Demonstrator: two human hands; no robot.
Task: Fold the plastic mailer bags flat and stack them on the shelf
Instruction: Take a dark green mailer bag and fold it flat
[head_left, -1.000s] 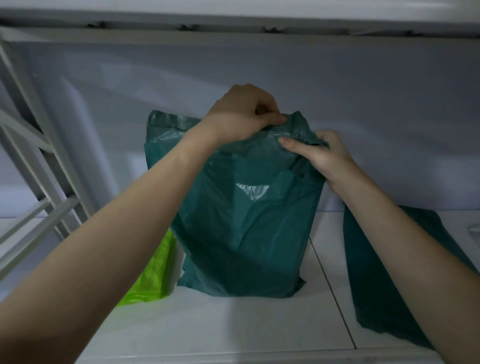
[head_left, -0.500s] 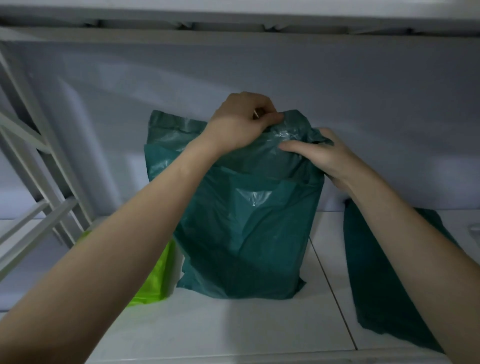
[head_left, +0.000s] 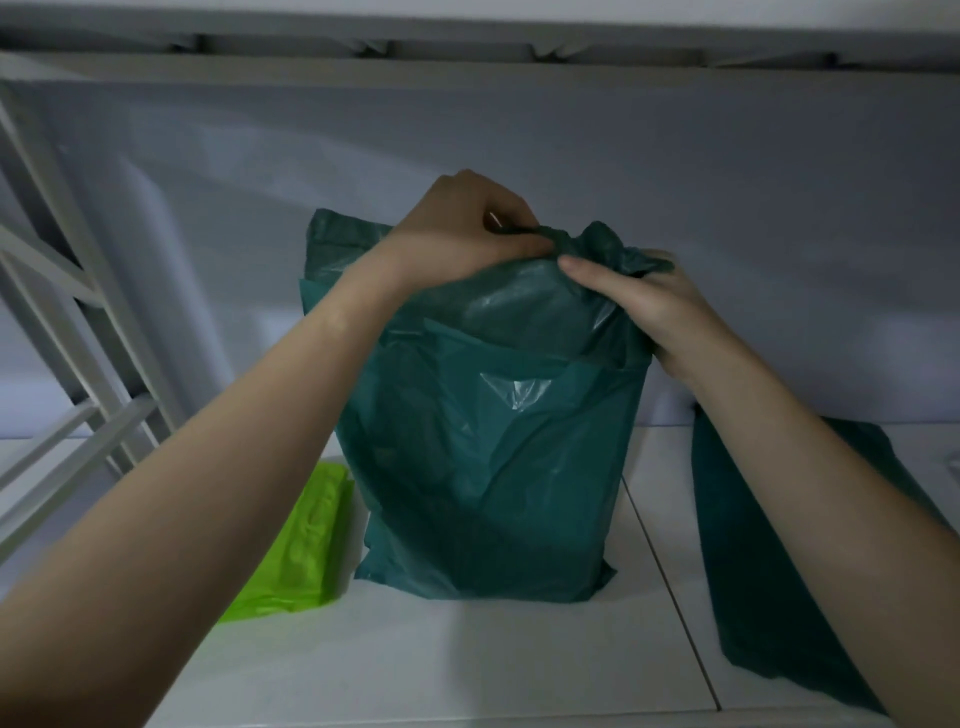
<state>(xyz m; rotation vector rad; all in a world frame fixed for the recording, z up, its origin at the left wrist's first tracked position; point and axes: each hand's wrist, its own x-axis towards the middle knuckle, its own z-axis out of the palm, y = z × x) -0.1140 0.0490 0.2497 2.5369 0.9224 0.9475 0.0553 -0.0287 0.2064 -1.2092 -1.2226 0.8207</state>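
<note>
White shelf (head_left: 467, 670) spans the lower frame, a grey metal frame (head_left: 78, 338) at left. Dark green mailer bag (head_left: 493, 467) stands upright at centre; a second dark green bag (head_left: 753, 571) lies flat at lower right, a lime green bag (head_left: 296, 551) at lower left. Left hand (head_left: 462, 234) and right hand (head_left: 639, 301) each have their grip pinched on the standing bag's bunched top edge.

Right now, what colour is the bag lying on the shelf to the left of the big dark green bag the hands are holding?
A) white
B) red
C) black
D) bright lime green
D: a bright lime green bag lies on the white shelf just left of the dark green bag, whose bunched top the left hand and right hand grip.
</note>
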